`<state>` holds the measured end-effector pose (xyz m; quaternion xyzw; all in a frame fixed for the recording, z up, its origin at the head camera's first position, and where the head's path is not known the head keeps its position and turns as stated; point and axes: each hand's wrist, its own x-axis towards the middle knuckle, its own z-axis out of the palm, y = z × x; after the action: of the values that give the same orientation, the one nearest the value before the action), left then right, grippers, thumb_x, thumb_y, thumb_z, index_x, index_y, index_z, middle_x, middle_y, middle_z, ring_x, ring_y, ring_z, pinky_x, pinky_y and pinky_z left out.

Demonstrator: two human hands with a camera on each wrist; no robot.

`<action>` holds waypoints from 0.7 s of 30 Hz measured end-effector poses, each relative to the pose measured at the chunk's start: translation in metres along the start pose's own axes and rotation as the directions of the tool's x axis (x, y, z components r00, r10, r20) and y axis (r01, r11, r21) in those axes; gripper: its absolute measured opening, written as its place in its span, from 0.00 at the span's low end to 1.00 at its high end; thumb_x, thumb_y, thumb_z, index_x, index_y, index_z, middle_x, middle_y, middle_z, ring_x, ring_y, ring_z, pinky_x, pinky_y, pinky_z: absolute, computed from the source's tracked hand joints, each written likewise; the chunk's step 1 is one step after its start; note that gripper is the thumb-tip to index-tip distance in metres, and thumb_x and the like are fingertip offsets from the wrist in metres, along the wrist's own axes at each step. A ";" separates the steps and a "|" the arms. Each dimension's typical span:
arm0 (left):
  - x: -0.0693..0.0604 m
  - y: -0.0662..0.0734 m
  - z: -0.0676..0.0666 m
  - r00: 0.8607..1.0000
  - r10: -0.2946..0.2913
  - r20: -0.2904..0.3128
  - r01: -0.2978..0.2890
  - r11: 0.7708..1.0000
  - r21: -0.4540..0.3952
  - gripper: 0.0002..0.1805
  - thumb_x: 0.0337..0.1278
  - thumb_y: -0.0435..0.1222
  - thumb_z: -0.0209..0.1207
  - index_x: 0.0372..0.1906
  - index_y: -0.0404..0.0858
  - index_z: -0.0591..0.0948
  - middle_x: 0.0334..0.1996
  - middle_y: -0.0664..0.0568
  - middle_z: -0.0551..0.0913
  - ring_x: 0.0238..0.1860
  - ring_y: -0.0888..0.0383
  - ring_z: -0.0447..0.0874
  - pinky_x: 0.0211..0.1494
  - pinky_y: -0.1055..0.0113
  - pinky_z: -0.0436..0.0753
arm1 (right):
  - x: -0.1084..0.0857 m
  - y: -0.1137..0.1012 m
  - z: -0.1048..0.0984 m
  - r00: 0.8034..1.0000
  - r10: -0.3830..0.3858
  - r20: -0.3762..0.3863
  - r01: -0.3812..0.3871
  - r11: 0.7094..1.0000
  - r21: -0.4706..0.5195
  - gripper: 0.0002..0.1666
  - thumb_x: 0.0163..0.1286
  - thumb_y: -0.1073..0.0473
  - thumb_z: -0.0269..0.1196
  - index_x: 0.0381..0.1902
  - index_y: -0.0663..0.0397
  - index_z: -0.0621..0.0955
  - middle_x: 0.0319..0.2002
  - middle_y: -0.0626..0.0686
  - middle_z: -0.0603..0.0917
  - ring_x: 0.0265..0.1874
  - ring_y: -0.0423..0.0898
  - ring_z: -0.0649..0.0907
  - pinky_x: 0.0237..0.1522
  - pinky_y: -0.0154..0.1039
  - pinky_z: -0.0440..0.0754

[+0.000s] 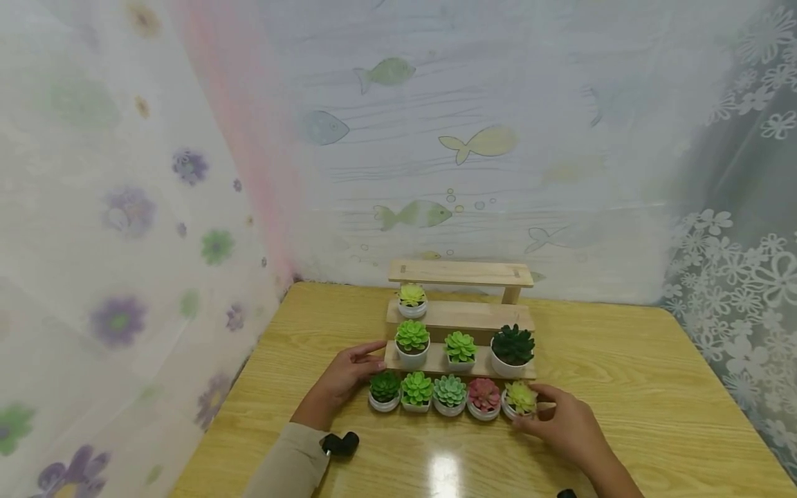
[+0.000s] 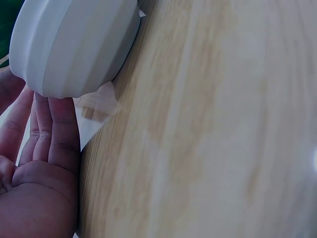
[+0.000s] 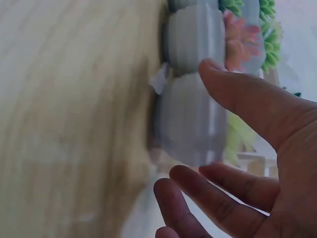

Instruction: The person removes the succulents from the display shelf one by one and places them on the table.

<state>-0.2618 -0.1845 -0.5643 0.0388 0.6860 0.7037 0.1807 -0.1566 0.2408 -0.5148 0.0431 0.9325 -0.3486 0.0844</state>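
Head view; right fingers (image 1: 551, 393) around yellow succulent (image 1: 519, 398).

This looks like a homely indoor corner: a wood-grain table (image 1: 629, 360) bordered by decorative hangings, a left one printed with purple and green flowers (image 1: 119, 317), a rear one with fish (image 1: 389, 71), a right one with white blossoms (image 1: 778, 277). Potted succulents (image 1: 450, 391) and a tiered wooden stand (image 1: 461, 272) suit a home, though the hangings hide the wider room.

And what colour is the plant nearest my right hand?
The plant is greenish yellow; the head view shows it best.
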 end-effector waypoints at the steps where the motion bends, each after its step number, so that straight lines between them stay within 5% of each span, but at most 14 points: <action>1: 0.000 0.000 0.000 1.000 -0.004 0.000 0.004 1.000 -0.005 0.31 0.65 0.33 0.68 0.73 0.42 0.76 0.46 0.51 0.89 0.47 0.58 0.89 0.47 0.65 0.84 | -0.001 0.000 -0.002 1.000 0.004 0.002 -0.004 1.000 -0.001 0.57 0.47 0.32 0.81 0.69 0.55 0.78 0.58 0.60 0.85 0.45 0.52 0.90 0.43 0.53 0.87; 10: 0.000 0.001 0.001 1.000 0.000 -0.005 0.000 1.000 -0.008 0.31 0.65 0.33 0.68 0.73 0.41 0.76 0.46 0.51 0.90 0.46 0.58 0.89 0.46 0.65 0.84 | -0.008 -0.007 -0.019 1.000 0.005 0.005 -0.005 1.000 0.007 0.59 0.47 0.29 0.80 0.71 0.55 0.76 0.62 0.62 0.83 0.52 0.59 0.87 0.41 0.52 0.87; 21: -0.001 0.002 0.002 1.000 0.011 0.008 -0.011 1.000 -0.010 0.32 0.66 0.31 0.67 0.74 0.37 0.74 0.45 0.52 0.89 0.44 0.60 0.89 0.46 0.66 0.84 | -0.005 -0.009 -0.015 0.999 -0.028 -0.032 0.029 0.998 0.049 0.52 0.47 0.38 0.83 0.67 0.54 0.80 0.58 0.60 0.85 0.47 0.55 0.89 0.39 0.48 0.88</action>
<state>-0.2609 -0.1831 -0.5624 0.0444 0.6817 0.7078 0.1798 -0.1547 0.2436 -0.4968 0.0373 0.9253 -0.3719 0.0639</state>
